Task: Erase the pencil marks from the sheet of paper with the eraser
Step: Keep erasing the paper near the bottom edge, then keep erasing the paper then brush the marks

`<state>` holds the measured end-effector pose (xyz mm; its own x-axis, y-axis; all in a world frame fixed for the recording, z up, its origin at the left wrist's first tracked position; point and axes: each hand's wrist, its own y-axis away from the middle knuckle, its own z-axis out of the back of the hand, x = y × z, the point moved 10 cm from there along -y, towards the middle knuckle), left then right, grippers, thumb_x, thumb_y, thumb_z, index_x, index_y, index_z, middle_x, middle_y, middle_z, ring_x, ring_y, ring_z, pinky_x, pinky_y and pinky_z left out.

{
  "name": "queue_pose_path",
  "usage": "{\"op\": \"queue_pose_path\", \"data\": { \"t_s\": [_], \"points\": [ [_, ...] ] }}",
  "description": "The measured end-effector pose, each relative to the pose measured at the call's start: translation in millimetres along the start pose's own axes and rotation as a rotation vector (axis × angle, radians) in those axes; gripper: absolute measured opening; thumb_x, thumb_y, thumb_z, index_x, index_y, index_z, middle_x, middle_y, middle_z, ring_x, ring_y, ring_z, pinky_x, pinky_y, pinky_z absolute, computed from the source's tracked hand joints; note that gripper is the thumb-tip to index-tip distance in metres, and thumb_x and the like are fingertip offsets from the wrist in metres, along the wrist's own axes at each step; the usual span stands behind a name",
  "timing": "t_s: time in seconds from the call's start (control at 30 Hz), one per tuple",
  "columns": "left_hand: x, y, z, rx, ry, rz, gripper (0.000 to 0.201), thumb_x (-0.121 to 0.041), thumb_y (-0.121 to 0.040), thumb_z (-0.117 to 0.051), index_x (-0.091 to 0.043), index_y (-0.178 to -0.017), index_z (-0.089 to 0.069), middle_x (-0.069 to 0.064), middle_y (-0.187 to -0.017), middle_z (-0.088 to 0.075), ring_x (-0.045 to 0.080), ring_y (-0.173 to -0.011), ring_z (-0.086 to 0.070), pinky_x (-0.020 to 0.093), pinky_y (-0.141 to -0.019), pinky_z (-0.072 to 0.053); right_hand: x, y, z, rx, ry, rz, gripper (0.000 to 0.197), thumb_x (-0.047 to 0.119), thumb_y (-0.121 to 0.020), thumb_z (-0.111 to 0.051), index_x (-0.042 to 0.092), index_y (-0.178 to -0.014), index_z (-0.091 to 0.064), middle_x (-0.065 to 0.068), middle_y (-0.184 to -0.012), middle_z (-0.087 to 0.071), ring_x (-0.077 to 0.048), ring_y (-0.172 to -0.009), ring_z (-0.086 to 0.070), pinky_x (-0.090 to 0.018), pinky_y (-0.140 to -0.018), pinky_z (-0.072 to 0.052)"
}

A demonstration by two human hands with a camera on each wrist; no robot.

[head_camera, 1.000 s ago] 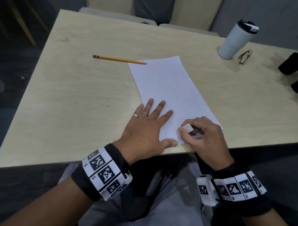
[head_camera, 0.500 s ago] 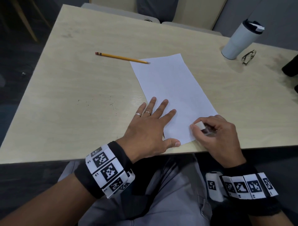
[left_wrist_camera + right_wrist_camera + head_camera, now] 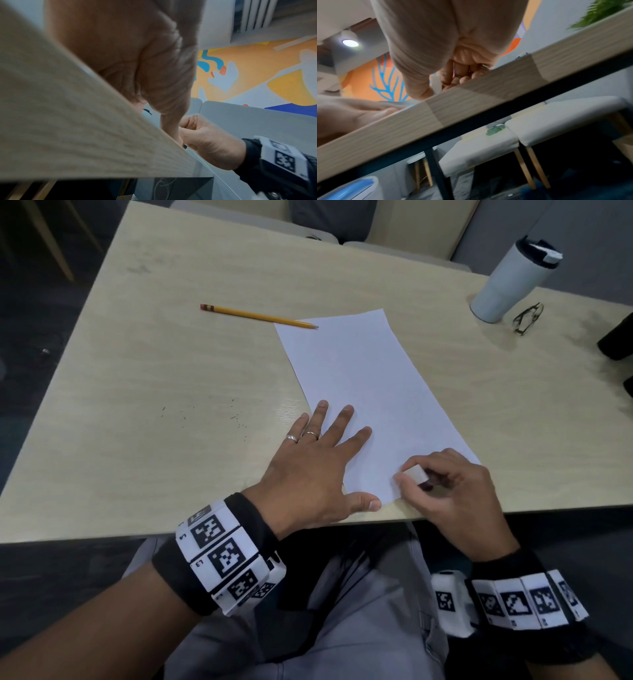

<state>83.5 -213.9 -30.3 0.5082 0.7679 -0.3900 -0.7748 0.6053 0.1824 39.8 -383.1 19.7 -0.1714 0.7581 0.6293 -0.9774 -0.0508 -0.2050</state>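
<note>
A white sheet of paper (image 3: 370,392) lies slanted on the light wooden table (image 3: 171,378); no pencil marks show on it from here. My left hand (image 3: 318,460) lies flat with straight, spread fingers on the sheet's near left corner. My right hand (image 3: 445,491) pinches a small white eraser (image 3: 414,473) between thumb and fingers and holds it down on the sheet's near right corner. The eraser (image 3: 436,83) also shows in the right wrist view, just above the table edge (image 3: 471,97).
A yellow pencil (image 3: 257,315) lies at the sheet's far left corner, tip on the paper. A white tumbler (image 3: 510,282) and a pair of glasses (image 3: 527,318) stand far right. Dark eraser crumbs (image 3: 236,419) dot the table left of my hand. The table's near edge runs just below both hands.
My right hand with the eraser has moved back and forth along the sheet's near edge. The left hand has stayed flat on the paper.
</note>
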Motion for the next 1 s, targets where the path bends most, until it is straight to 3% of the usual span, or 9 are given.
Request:
{"op": "queue_pose_path", "data": {
  "t_s": [0.1,0.27,0.37,0.47,0.63,0.73,0.83,0.93,1.0],
  "points": [
    [-1,0,1,-0.001,0.002,-0.001,0.105,-0.09,-0.085,-0.039,-0.041,-0.166,0.008,-0.008,-0.171,0.029,0.02,-0.154,0.036,0.045,-0.13,0.012,-26,-5,25,-0.082,-0.002,-0.086,0.014,0.012,-0.086,-0.085,0.025,-0.083,-0.08,0.012,-0.079,-0.069,-0.019,-0.076,-0.06,-0.045,-0.074,-0.052],
    [0,0,0,0.002,-0.005,0.003,0.106,-0.091,-0.084,-0.037,-0.042,-0.166,0.009,-0.008,-0.171,0.031,0.02,-0.154,0.037,0.045,-0.13,0.012,10,3,-6,0.013,-0.005,0.035,0.014,0.012,-0.085,-0.088,0.023,-0.085,-0.079,0.011,-0.067,-0.06,-0.018,-0.075,-0.054,-0.026,-0.07,-0.044],
    [0,0,0,0.002,-0.004,0.004,0.105,-0.091,-0.086,-0.038,-0.042,-0.166,0.008,-0.008,-0.171,0.03,0.02,-0.154,0.037,0.044,-0.13,0.013,-18,0,11,-0.03,-0.029,-0.024,0.013,0.014,-0.085,-0.085,0.025,-0.083,-0.079,0.005,-0.067,-0.061,-0.021,-0.075,-0.053,-0.04,-0.071,-0.048],
    [-1,1,2,0.0,-0.001,0.006,0.104,-0.09,-0.087,-0.039,-0.042,-0.166,0.008,-0.008,-0.171,0.03,0.02,-0.154,0.037,0.044,-0.13,0.013,-34,-3,28,-0.086,-0.047,-0.082,0.014,0.011,-0.086,-0.083,0.025,-0.083,-0.08,0.01,-0.075,-0.068,-0.021,-0.077,-0.058,-0.047,-0.073,-0.052],
    [-2,1,3,0.012,-0.013,0.007,0.104,-0.089,-0.087,-0.039,-0.041,-0.166,0.009,-0.007,-0.17,0.031,0.02,-0.154,0.037,0.044,-0.13,0.013,-12,2,7,-0.018,-0.01,0.0,0.015,0.013,-0.086,-0.085,0.026,-0.084,-0.079,0.009,-0.069,-0.061,-0.018,-0.076,-0.054,-0.029,-0.07,-0.044],
    [-5,3,6,0.019,-0.012,0.008,0.104,-0.087,-0.089,-0.041,-0.04,-0.167,0.008,-0.006,-0.171,0.03,0.022,-0.155,0.035,0.044,-0.13,0.014,-37,-1,22,-0.077,-0.045,-0.108,0.011,0.017,-0.086,-0.083,0.028,-0.084,-0.08,0.006,-0.075,-0.067,-0.019,-0.077,-0.058,-0.036,-0.073,-0.05],
    [-9,5,8,0.033,-0.033,0.014,0.103,-0.083,-0.092,-0.044,-0.034,-0.168,0.005,0.0,-0.172,0.028,0.025,-0.156,0.032,0.048,-0.13,0.012,-51,2,30,-0.134,-0.147,-0.207,0.007,0.021,-0.09,-0.084,0.028,-0.089,-0.082,-0.008,-0.089,-0.073,-0.028,-0.08,-0.067,-0.04,-0.08,-0.055],
    [-18,8,10,0.034,-0.059,-0.021,0.099,-0.073,-0.098,-0.046,-0.022,-0.168,0.001,0.009,-0.174,0.022,0.028,-0.159,0.026,0.048,-0.131,0.008,-53,6,29,-0.136,-0.217,-0.262,0.005,0.022,-0.096,-0.08,0.023,-0.09,-0.081,-0.003,-0.073,-0.062,-0.019,-0.062,-0.048,-0.029,-0.064,-0.044],
    [-23,11,13,0.035,-0.089,-0.056,0.094,-0.065,-0.102,-0.047,-0.014,-0.167,-0.003,0.014,-0.174,0.018,0.03,-0.16,0.02,0.045,-0.132,0.004,-54,9,31,-0.139,-0.268,-0.312,0.007,0.022,-0.099,-0.077,0.02,-0.093,-0.08,-0.017,-0.069,-0.05,-0.014,-0.058,-0.036,-0.024,-0.055,-0.034]
  ]
}}
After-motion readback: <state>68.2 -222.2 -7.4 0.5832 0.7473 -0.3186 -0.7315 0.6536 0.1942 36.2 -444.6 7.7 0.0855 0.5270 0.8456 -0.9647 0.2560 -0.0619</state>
